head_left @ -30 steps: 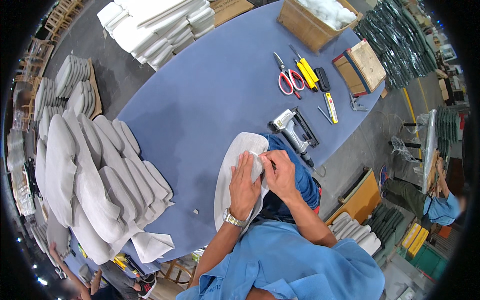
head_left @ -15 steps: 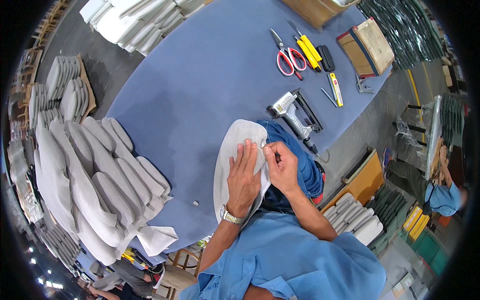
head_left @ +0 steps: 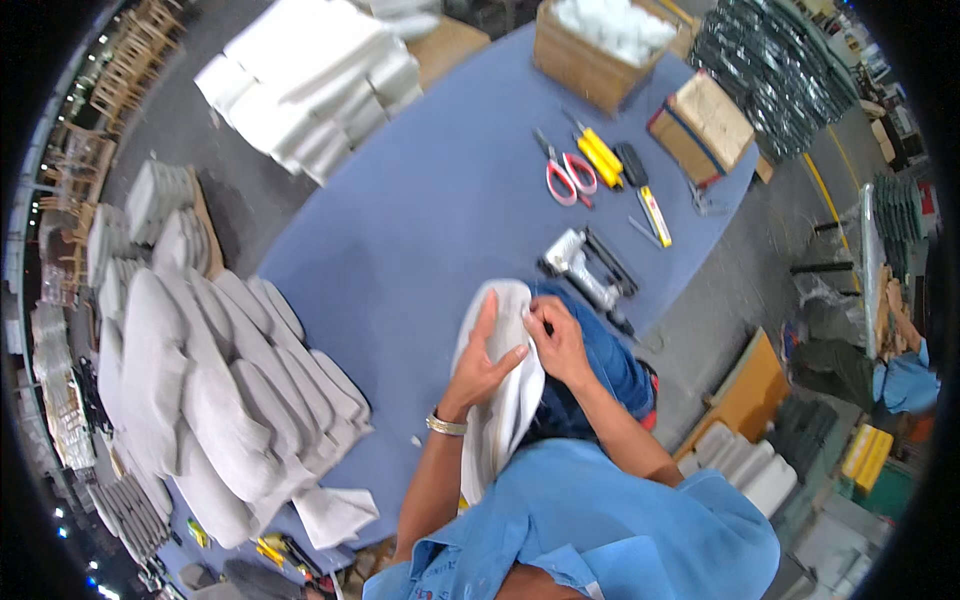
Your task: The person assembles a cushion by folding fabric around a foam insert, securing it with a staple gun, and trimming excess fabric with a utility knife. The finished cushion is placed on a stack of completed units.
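Grey pad [head_left: 474, 335] sits at the table's [head_left: 380, 240] near edge, against the jeans [head_left: 610, 355]; can't tell whether table or lap bears it. Its pale right side faces the right hand [head_left: 560, 343].

Left hand [head_left: 482, 368]: fingers extended along the pad, thumb spread well away from them, bracing rather than gripping. Right hand: fingers drawn in narrow, pinching the pad's right edge near its far end. Too blurred to tell if the fingertips also hold something small.

Handling, my judgement: press evenly with the left so the pad can't roll; take the edge in small pinches, pull smooth, no puckers; mind the left thumb, which points toward the working edge.

Edges: the table's right edge runs just beyond the staple gun [head_left: 570, 258], so a right elbow swung outward could catch the gun. Scissors [head_left: 570, 180] and yellow-handled tools [head_left: 600, 157] lie farther up that side, toward the far right corner, out of the way. Heaped grey pads [head_left: 220, 400] fill the table's left end, a loose cloth piece [head_left: 335, 515] near its lower edge. Best room to move: bare blue top between heap and pad.
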`<state>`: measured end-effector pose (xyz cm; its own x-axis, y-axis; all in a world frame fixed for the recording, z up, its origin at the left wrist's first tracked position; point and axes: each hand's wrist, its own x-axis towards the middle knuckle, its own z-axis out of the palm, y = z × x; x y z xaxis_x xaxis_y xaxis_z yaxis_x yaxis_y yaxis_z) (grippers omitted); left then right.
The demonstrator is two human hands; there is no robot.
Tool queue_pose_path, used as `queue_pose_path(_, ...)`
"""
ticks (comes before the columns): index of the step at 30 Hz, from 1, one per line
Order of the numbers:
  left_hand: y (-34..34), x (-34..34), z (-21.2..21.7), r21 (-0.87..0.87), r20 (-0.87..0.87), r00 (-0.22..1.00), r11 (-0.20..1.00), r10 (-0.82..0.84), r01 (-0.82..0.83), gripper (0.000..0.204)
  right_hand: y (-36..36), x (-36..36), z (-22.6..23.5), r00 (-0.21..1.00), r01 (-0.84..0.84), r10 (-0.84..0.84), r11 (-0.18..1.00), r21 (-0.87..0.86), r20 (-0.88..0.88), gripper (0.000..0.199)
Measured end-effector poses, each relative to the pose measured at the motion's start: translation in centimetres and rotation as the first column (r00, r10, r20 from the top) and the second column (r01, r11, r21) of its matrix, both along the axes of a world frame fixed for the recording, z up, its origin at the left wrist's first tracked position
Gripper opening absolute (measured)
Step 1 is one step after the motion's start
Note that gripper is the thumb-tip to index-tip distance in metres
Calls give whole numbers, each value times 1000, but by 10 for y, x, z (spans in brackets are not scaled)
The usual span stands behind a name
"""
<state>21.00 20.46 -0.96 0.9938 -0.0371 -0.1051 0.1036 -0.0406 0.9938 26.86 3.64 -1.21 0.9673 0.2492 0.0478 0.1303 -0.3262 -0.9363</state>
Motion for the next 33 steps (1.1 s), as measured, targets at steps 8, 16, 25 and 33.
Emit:
queue_pose_path(8,10,20,-9,371,-200,979,922,-40,113,77,7,4,-21,984,-55,77,990,133,-161,24)
queue_pose_path(16,-5,20,-3,516,-51,998,854,-41,61,74,-3,6,-38,944,-79,176,942,327,-280,20)
queue_pose_path(25,-31,17,34,737,-215,973,667,77,110,73,-41,37,-42,960,55,-15,989,136,-278,19)
queue_pose_path(33,-33,16,19,771,-197,976,629,92,96,73,-73,78,-61,996,-61,15,802,-594,-82,65)
